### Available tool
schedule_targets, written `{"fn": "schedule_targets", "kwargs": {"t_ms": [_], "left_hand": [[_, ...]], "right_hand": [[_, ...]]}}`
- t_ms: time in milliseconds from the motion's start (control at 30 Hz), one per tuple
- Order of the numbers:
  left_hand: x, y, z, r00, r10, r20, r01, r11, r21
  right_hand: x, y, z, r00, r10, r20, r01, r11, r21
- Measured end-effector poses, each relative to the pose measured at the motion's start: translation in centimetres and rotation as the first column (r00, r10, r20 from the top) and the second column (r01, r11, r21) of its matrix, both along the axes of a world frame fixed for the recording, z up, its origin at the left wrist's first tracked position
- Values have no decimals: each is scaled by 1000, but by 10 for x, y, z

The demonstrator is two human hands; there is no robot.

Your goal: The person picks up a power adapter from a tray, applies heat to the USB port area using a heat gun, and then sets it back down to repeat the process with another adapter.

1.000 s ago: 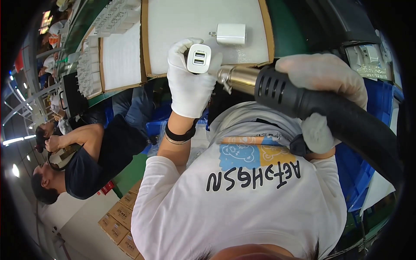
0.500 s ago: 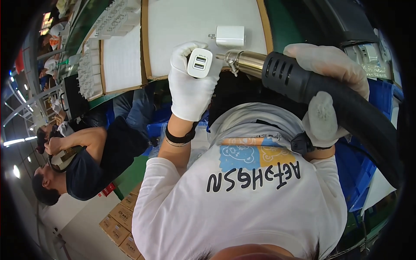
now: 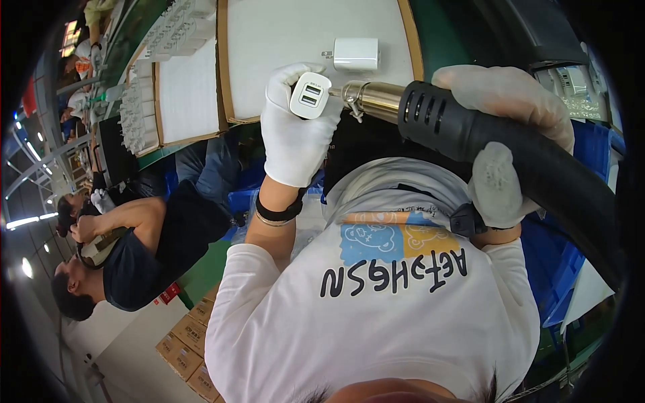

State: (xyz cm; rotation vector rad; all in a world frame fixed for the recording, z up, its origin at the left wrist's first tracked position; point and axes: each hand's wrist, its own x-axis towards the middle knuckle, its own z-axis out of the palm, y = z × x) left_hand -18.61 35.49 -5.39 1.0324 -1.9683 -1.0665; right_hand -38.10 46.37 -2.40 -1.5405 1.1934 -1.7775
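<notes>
Closest in, a white shirt (image 3: pixel 376 316) with a blue and yellow picture on the chest

Just past it, left hand (image 3: pixel 295 134) in a white glove, fingers closed tight round a small white charger (image 3: pixel 310 96), held up in the air with its two slots facing the camera

Right hand (image 3: pixel 500 107) in a thin see-through glove, fingers wrapped round the fat black blower (image 3: pixel 463 131), thumb tucked under

Shiny metal nozzle (image 3: pixel 373 99) on the front of the blower, tip right beside the charger, maybe touching; hard to tell

To do this bit well, probably best to:
- Hold the charger still, with a firm pinch and no wobble
- Keep the glove fingers back from the nozzle tip, in case of heat
- Aim the nozzle straight at the side of the charger, not at the slots
- Hold the blower steady and level

A bit further, a white mat (image 3: pixel 282 40) with a brown edge, and one more white charger (image 3: pixel 356 54) lying flat on it, well apart from the hands

Further left, rows of white chargers (image 3: pixel 144 111) on a second mat

Far left, another person (image 3: pixel 141 248) in a dark shirt, arms up near the head
</notes>
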Motion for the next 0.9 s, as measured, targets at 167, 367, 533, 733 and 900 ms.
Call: {"fn": "schedule_targets", "kwargs": {"t_ms": [167,367,533,733,900], "left_hand": [[-3,0,0,999,33,-25,-32,999,23],[-1,0,-2,999,40,-21,-39,997,72],[-4,1,0,1000,10,-29,-10,1000,-4],[-4,3,2,1000,14,-1,-14,1000,27],[-5,4,2,999,31,13,-31,999,-18]], "right_hand": [[2,-5,-4,999,-27,37,29,997,-65],[-8,-1,-3,999,49,14,-48,997,-67],[-10,3,4,999,38,-34,-37,999,20],[-3,3,-2,997,-70,13,71,994,-80],[-2,4,-5,993,-98,62,104,990,-100]]}}
